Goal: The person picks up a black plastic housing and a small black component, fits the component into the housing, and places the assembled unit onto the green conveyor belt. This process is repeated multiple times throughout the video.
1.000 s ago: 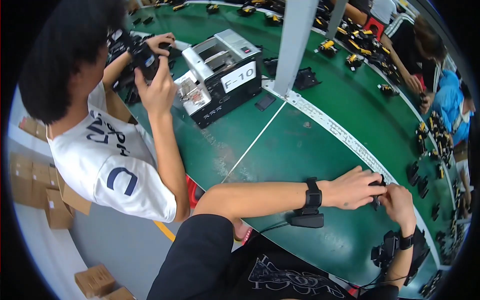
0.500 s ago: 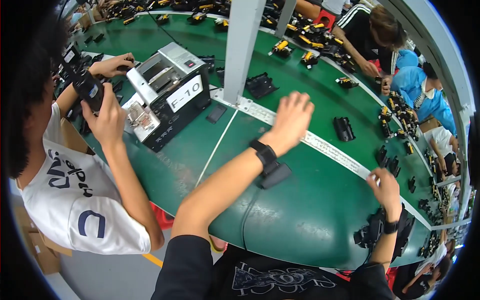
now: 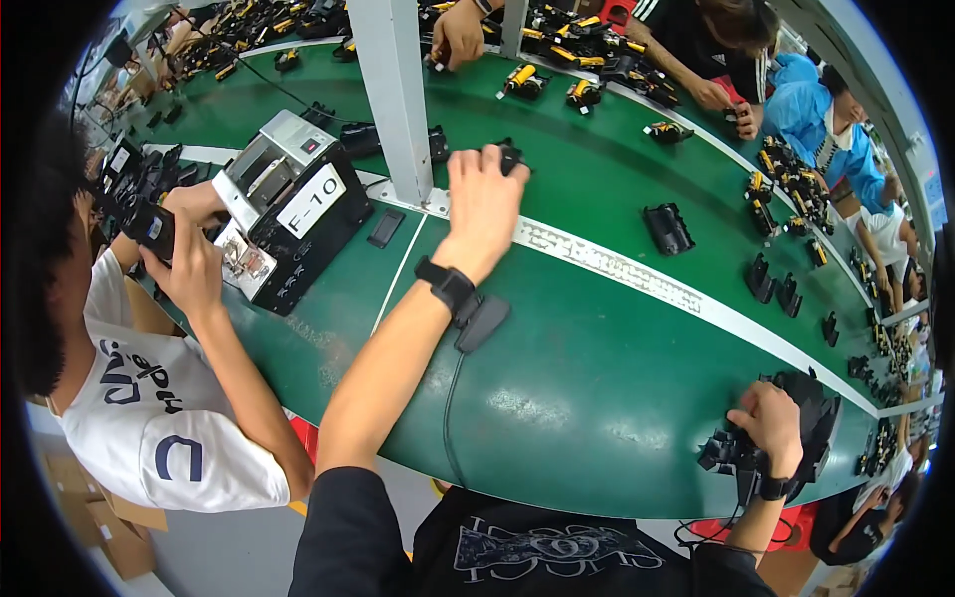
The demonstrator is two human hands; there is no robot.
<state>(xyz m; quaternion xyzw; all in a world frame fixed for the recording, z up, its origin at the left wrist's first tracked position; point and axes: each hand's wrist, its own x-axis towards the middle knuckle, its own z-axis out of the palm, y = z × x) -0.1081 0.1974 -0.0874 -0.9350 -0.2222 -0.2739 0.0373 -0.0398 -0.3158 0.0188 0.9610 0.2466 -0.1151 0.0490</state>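
Note:
My left hand point(image 3: 485, 204), with a black wristband, reaches over the white strip onto the far green surface. Its fingers are closed on a black plastic housing point(image 3: 510, 157), mostly covered by the hand. A dark handheld device point(image 3: 484, 323) with a cable lies beside my left wrist. On the right, my right hand point(image 3: 771, 423) rests with curled fingers at a cluster of black plastic parts point(image 3: 724, 453). What its fingertips grip, if anything, is hidden.
A metal-and-black machine point(image 3: 316, 214) stands at left by a grey post point(image 3: 393, 109). A person in white point(image 3: 189, 428) works close on my left. Another black housing point(image 3: 668, 229) and several yellow-and-black assemblies point(image 3: 522, 82) lie beyond the white strip point(image 3: 607, 264). Other people sit opposite.
The view has shifted to the right. My left hand has moved farther out and closed on the black housing. My right hand has come back from the strip to the black parts.

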